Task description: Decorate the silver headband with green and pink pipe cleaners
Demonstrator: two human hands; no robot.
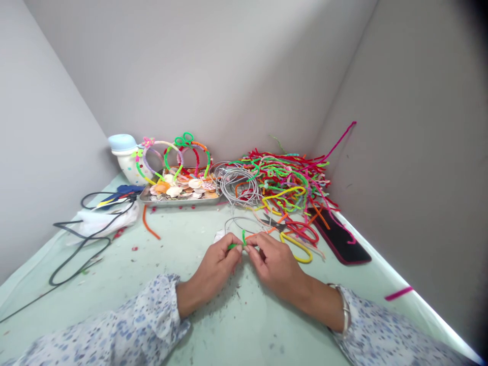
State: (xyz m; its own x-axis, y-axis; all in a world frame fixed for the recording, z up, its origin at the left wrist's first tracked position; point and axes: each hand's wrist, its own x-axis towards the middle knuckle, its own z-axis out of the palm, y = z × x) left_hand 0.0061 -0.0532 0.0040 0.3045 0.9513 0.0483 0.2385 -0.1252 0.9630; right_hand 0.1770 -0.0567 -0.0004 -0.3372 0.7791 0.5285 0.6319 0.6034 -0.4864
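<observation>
Both hands pinch shut: left hand [217,264] and right hand [274,264] fingertips meet on one short fuzzy green pipe cleaner [238,244], its tip poking up between the thumbs. 2 o'clock, near: one flat dark-red phone [339,239]. 11 o'clock, far: one shallow steel tray [179,201] holding seashells [183,187], too many to count.

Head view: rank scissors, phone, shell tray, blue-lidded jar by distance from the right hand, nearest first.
1. Scissors, just beyond the right hand.
2. Phone, to its right.
3. Shell tray, far left.
4. Blue-lidded jar, left back corner.
</observation>
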